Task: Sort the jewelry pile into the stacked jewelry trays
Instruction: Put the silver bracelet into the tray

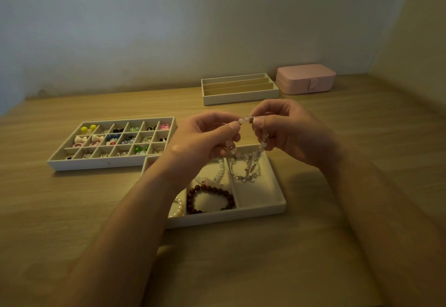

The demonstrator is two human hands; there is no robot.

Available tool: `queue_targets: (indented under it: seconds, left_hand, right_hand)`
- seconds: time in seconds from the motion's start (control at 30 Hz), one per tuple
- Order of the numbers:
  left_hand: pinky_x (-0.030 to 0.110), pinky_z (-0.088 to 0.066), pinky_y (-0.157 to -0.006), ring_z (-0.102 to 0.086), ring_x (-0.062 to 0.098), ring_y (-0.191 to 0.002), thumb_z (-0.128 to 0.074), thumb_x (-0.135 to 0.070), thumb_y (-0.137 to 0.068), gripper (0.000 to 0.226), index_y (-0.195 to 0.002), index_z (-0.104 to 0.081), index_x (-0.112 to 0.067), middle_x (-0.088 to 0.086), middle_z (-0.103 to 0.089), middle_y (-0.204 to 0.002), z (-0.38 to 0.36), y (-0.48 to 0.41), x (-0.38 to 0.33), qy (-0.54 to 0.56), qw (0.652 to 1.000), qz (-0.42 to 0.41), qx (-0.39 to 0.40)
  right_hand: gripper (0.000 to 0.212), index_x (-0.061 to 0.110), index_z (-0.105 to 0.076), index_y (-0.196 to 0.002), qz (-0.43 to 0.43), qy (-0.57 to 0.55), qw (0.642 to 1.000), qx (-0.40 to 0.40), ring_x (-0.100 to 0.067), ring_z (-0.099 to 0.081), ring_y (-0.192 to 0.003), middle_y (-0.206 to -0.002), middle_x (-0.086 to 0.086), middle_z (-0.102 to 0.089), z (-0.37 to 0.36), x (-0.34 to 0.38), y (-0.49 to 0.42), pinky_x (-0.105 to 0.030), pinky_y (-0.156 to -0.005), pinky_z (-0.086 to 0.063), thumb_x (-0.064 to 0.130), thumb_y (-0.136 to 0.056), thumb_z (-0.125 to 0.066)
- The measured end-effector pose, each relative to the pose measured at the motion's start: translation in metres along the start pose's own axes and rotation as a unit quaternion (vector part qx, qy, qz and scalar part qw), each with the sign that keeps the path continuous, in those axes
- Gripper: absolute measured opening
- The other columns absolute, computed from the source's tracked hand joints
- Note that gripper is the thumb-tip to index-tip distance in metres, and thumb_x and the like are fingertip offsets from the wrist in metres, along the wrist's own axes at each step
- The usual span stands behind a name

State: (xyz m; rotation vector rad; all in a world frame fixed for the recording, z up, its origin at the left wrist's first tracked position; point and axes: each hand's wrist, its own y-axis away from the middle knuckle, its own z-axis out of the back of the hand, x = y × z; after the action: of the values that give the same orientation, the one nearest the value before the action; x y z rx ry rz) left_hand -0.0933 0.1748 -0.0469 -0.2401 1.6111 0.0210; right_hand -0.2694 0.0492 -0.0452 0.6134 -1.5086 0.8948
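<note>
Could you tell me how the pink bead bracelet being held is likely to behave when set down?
Probably floppy: the pink bead bracelet sags in a loop between the left hand and right hand. Its round, glossy beads could slip or roll; the walls of the bracelet tray should contain it.

A pale pink beaded bracelet (245, 120) is held up above a white bracelet tray (241, 215) on a wooden table (72, 210), pinched at its top between the left hand (205, 135) and the right hand (289, 130). Inside the tray, a dark red bead bracelet (210, 199), a clear bead bracelet (214, 174), a silver charm bracelet (245, 170) and a partly hidden pearl bracelet (177, 206) are laid. A gridded tray (96, 161) of colourful earrings is set just left of it. Well behind it, a slotted tray (241, 100) and a pink jewelry box (305, 78) are seen.
</note>
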Motion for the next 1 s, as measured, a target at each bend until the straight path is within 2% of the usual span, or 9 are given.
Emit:
queue_targets:
  seconds: [0.13, 0.37, 0.6, 0.8, 0.93, 1.0]
  left_hand:
    - [0.023, -0.055, -0.065, -0.068, 0.016, -0.075, -0.073, -0.023, -0.076, 0.032, -0.104, -0.071, -0.009, 0.006, -0.073, -0.082, 0.005, 0.002, -0.003, -0.058, 0.998, 0.025, 0.027]
    - [0.032, -0.060, -0.074, -0.072, 0.025, -0.082, -0.071, -0.015, -0.086, 0.019, -0.105, -0.070, -0.010, 0.009, -0.075, -0.088, 0.004, 0.005, -0.004, -0.142, 0.986, 0.047, 0.079]
    - [0.031, -0.060, -0.068, -0.072, 0.029, -0.079, -0.070, -0.021, -0.081, 0.030, -0.107, -0.067, -0.006, 0.012, -0.074, -0.088, 0.004, 0.007, -0.006, -0.139, 0.975, 0.088, 0.150]
    - [0.031, -0.058, -0.068, -0.071, 0.027, -0.079, -0.067, -0.010, -0.091, 0.017, -0.107, -0.067, -0.004, 0.012, -0.074, -0.090, 0.003, 0.005, -0.004, -0.195, 0.966, 0.076, 0.154]
    - [0.032, -0.060, -0.069, -0.073, 0.025, -0.080, -0.071, -0.013, -0.089, 0.014, -0.103, -0.068, -0.009, 0.008, -0.076, -0.086, 0.002, 0.003, 0.000, -0.263, 0.954, 0.062, 0.133]
    - [0.034, -0.061, -0.069, -0.074, 0.022, -0.080, -0.073, -0.014, -0.088, 0.014, -0.102, -0.069, -0.012, 0.006, -0.076, -0.085, 0.001, 0.003, 0.002, -0.290, 0.947, 0.054, 0.124]
  right_hand:
    - [0.014, 0.016, -0.075, -0.088, -0.015, 0.012, 0.998, 0.056, -0.018, -0.062, -0.068, -0.078, -0.007, -0.067, 0.006, 0.000, 0.002, -0.026, -0.057, -0.052, 0.024, -0.077, -0.076]
    - [0.021, 0.011, -0.073, -0.092, -0.069, 0.055, 0.988, 0.124, -0.022, -0.069, -0.069, -0.083, -0.014, -0.072, 0.014, 0.001, 0.003, -0.024, -0.057, -0.057, 0.022, -0.075, -0.078]
    - [0.028, 0.005, -0.067, -0.096, -0.134, 0.056, 0.971, 0.193, -0.023, -0.071, -0.068, -0.085, -0.018, -0.074, 0.019, 0.003, 0.006, -0.025, -0.056, -0.058, 0.018, -0.074, -0.078]
    - [0.027, 0.006, -0.068, -0.096, -0.153, 0.106, 0.964, 0.190, -0.019, -0.069, -0.063, -0.085, -0.017, -0.075, 0.019, 0.003, 0.006, -0.022, -0.052, -0.054, 0.021, -0.076, -0.079]
    - [0.008, 0.009, -0.069, -0.095, -0.154, 0.212, 0.952, 0.161, -0.015, -0.065, -0.070, -0.086, -0.007, -0.076, 0.015, 0.003, 0.006, -0.021, -0.055, -0.050, 0.014, -0.090, -0.073]
    - [0.004, 0.012, -0.071, -0.093, -0.157, 0.248, 0.945, 0.147, -0.014, -0.062, -0.071, -0.084, -0.003, -0.073, 0.013, 0.003, 0.006, -0.022, -0.057, -0.048, 0.015, -0.091, -0.073]
